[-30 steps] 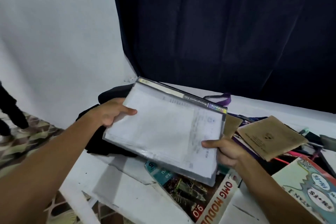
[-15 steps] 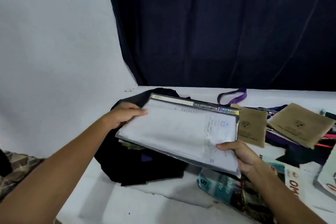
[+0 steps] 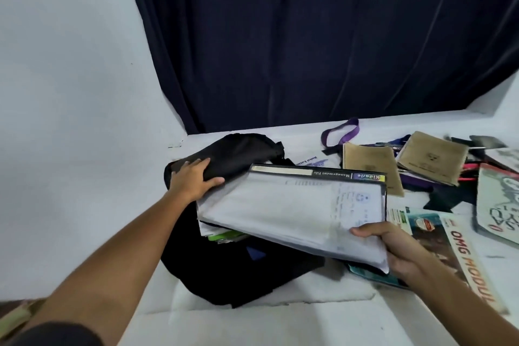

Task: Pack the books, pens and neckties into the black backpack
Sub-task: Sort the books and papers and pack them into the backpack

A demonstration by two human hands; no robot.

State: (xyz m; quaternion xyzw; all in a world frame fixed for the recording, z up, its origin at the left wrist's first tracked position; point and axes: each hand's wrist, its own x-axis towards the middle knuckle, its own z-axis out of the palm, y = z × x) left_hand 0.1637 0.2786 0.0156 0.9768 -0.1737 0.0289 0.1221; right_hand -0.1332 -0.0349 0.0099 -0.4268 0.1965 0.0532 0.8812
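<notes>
The black backpack [image 3: 241, 272] lies open on the white table [image 3: 252, 323], with papers and a green-edged book showing in its mouth. My left hand [image 3: 192, 177] grips the backpack's top flap [image 3: 236, 153] and holds it back. My right hand [image 3: 393, 244] holds a clear plastic file folder [image 3: 295, 210] full of white papers by its near right corner, tilted over the bag's opening. Two brown notebooks [image 3: 368, 165] [image 3: 432, 157], a purple strap [image 3: 341, 132] and red pens [image 3: 469, 167] lie at the right.
An "OMG MODUL" book [image 3: 449, 250] and another printed book [image 3: 497, 205] lie at the right front. A dark curtain [image 3: 309, 36] hangs behind the table, and a white wall [image 3: 70, 78] stands at the left.
My left hand let go of the folder and took hold of the backpack's flap. The folder, now in my right hand alone, has come lower over the bag's opening.
</notes>
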